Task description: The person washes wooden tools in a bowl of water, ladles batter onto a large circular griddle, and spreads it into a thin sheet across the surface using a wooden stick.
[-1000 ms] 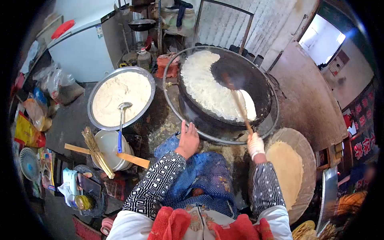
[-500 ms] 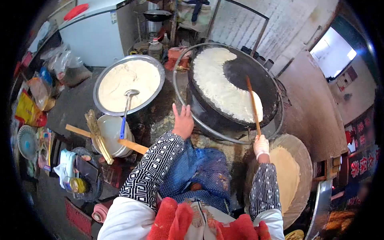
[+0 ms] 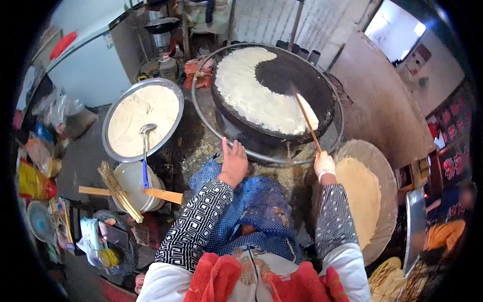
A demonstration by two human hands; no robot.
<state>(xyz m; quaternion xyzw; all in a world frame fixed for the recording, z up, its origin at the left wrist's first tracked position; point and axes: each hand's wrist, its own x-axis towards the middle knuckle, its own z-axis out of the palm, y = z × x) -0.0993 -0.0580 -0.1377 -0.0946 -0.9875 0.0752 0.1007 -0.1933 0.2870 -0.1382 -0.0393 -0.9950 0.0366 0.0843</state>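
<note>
Spreading seems in hand: the right hand (image 3: pixel 324 165) grips a stick (image 3: pixel 307 121) over batter (image 3: pixel 241 85) on the griddle (image 3: pixel 282 73); the left hand (image 3: pixel 234 163) is open nearby; another stroke calls for even pressure

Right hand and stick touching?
Touching. The head view shows the right hand closed around the near end of the stick, no gap between them.

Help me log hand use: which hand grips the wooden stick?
The right hand, closed around the wooden stick; the left hand is open and holds nothing.
</note>
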